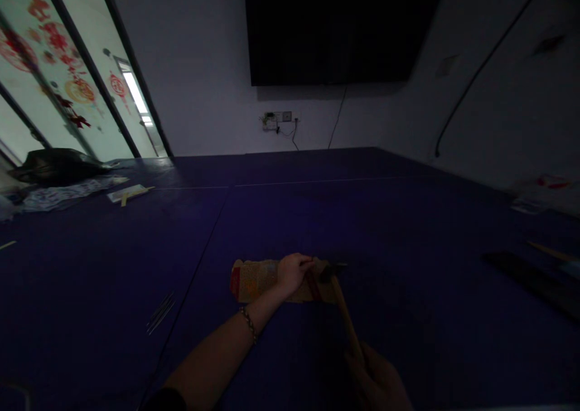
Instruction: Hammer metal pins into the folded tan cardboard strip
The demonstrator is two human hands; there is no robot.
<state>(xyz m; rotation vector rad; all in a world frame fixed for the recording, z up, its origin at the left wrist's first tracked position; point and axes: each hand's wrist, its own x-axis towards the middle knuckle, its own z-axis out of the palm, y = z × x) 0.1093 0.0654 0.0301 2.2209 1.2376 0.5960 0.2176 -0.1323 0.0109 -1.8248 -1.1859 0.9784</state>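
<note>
A flat tan cardboard piece (254, 280) with red print lies on the dark blue table (317, 217) in front of me. My left hand (293, 272), with a bead bracelet on the wrist, rests on the cardboard's right part with its fingers pinched near the top edge. My right hand (378, 381) grips the wooden handle of a hammer (347, 317) low at the frame's bottom. The hammer's dark head (330, 270) sits just right of my left fingers, over the cardboard's right end. What the left fingers pinch is too dark to tell.
Several thin metal rods (159, 312) lie to the left. A small box with a wooden stick (129, 193) and a dark bag (57, 164) sit at the far left. A dark flat object (532, 281) and papers (544, 193) lie at the right. A black screen (339, 27) hangs on the wall.
</note>
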